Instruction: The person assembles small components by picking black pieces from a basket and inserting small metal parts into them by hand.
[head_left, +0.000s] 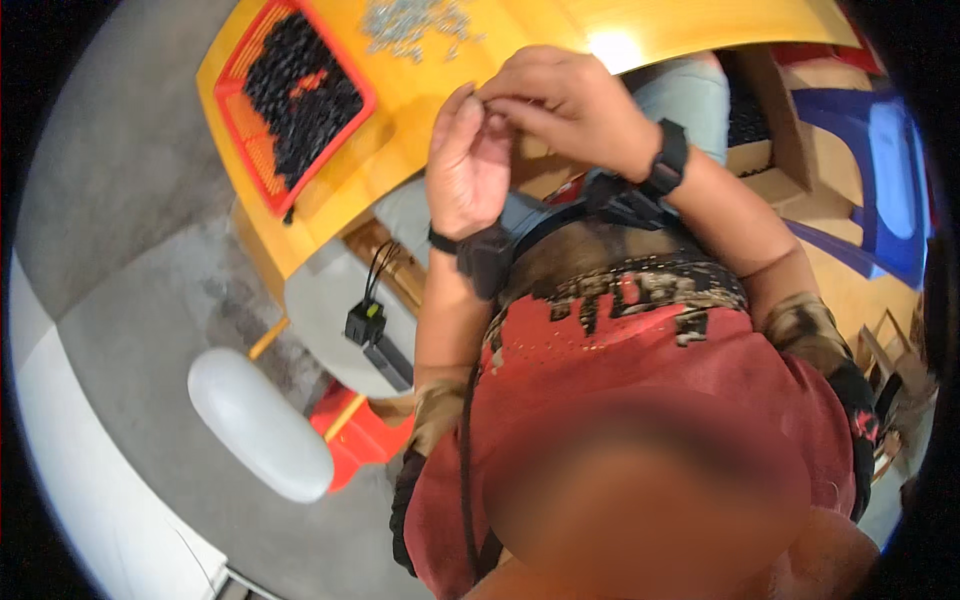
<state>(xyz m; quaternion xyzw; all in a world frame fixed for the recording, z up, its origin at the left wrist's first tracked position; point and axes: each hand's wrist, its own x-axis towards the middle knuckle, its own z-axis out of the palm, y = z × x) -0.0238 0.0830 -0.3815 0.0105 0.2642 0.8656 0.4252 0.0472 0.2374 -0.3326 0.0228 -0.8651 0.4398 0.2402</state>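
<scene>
My left hand (470,165) is raised above my lap at the table's near edge, its palm partly turned up and its fingertips pinched. My right hand (575,108) meets it from the right, thumb and forefinger pressed together at the left hand's fingertips. Whatever sits between the fingers is too small and too covered to name. Beyond the hands, a loose pile of small silvery metal pieces (412,25) lies on the yellow table (520,25). To the left stands a red-orange plastic basket (368,100) holding many small black parts (300,85).
Below the table's left edge is a round grey stool seat (345,320) with a small black device and cables (366,322) on it. A white oval cushion-like seat (260,425) and a red stool (365,445) stand at lower left. A blue plastic chair (890,180) is at right, beside a cardboard box (785,140).
</scene>
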